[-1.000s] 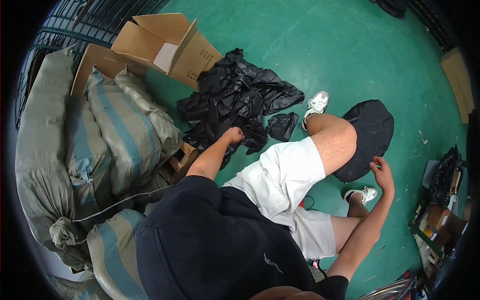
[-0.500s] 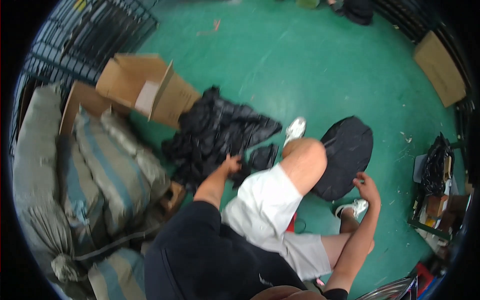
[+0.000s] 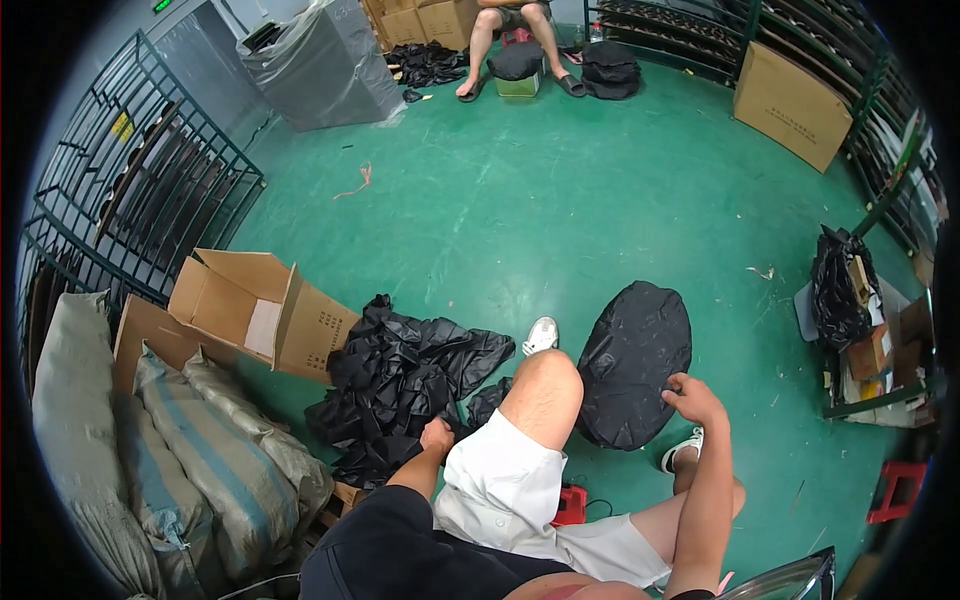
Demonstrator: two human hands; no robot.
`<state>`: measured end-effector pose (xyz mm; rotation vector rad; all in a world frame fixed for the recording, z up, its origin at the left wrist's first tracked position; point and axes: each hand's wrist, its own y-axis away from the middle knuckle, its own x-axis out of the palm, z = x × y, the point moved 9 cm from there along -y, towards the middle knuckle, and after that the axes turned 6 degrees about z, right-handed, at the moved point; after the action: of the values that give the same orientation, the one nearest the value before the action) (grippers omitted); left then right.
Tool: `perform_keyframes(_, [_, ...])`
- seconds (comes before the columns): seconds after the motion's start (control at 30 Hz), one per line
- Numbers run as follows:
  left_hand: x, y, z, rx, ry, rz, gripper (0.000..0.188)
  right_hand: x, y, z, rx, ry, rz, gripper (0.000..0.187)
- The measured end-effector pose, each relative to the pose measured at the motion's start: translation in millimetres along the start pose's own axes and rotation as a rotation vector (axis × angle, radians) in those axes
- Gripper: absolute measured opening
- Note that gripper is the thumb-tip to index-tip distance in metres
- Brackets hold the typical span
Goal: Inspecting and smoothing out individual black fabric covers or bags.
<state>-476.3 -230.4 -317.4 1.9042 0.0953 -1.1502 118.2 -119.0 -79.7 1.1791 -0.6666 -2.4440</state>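
I sit on the green floor with my knee raised. My left hand point(image 3: 437, 437) reaches down into a heap of crumpled black bags point(image 3: 400, 385) on my left and grips one of them. My right hand point(image 3: 690, 400) rests on the edge of a round black cover point(image 3: 635, 362) that lies flat on the floor beside my right foot, fingers curled on its rim.
An open cardboard box point(image 3: 262, 312) lies on its side behind the heap. Filled woven sacks point(image 3: 215, 470) stack up at my left. Metal racks point(image 3: 130, 215) line the left wall. Another person sits at the far end point(image 3: 515, 25). A black bag and boxes point(image 3: 850, 310) stand right.
The view has tilted upward, showing far more of the room. My right hand has moved from near my shoe up onto the round black cover. My left hand stays in the black heap.
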Motion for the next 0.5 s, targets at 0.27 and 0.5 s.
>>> perform_keyframes(0.27, [-104.8,-6.6,-60.0,0.131,0.139,-0.306,0.030,-6.5,8.4,-5.0,-0.005,-0.019,-0.024,0.049])
perform_keyframes(0.5, [-278.2,58.4,-263.0,0.770,0.531,-0.733,0.046,-8.4,6.7,-1.3,-0.037,-0.034,-0.027,0.050])
